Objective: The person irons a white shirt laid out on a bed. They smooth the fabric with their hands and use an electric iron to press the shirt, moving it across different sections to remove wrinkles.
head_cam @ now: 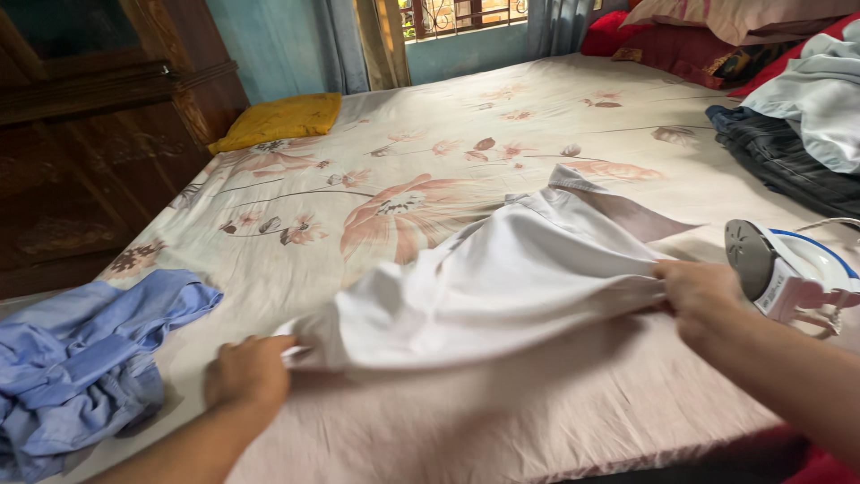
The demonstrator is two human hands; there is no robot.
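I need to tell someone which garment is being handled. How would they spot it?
On the flowered bed sheet, look at the near middle: the white shirt, stretched between the left hand and right hand. The crumpled blue shirt lies untouched at the left.
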